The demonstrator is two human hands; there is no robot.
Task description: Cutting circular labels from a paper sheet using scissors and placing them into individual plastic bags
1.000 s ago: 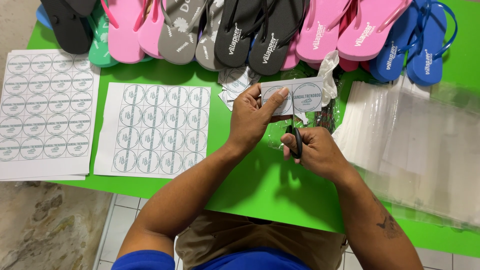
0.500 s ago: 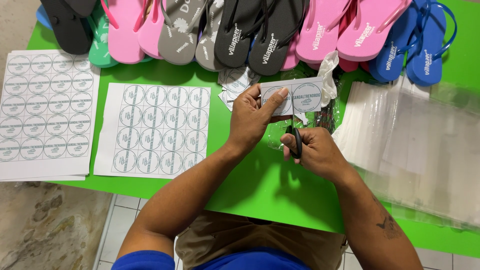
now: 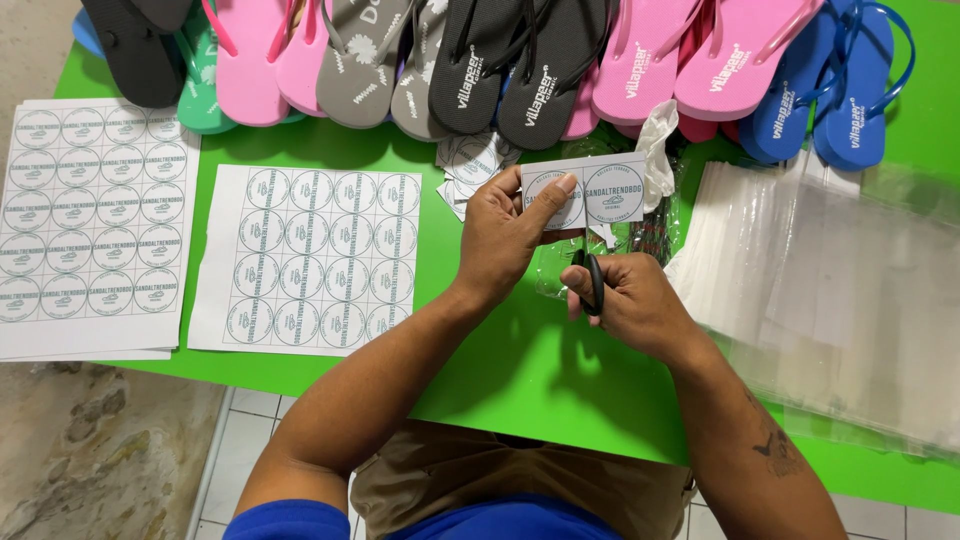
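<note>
Bystanders on the green table (image 3: 500,370)

Taking the white sheet of round labels (image 3: 305,260) in the middle-left of the table as landmark: a second, larger stack of label sheets (image 3: 90,225) lies just to its left, reaching the table's edge. Beyond it, along the far edge, runs a row of flip-flops (image 3: 500,60) overlapping one another: black and teal nearest the left, then pink, grey, black again, more pink, and blue pairs farthest right. Right of the landmark, past a bare green stretch, lies a small heap of cut label squares (image 3: 470,165). Well off to the right rests a thick pile of clear plastic bags (image 3: 840,290). Below the table, tiled floor (image 3: 240,470) shows.
</note>
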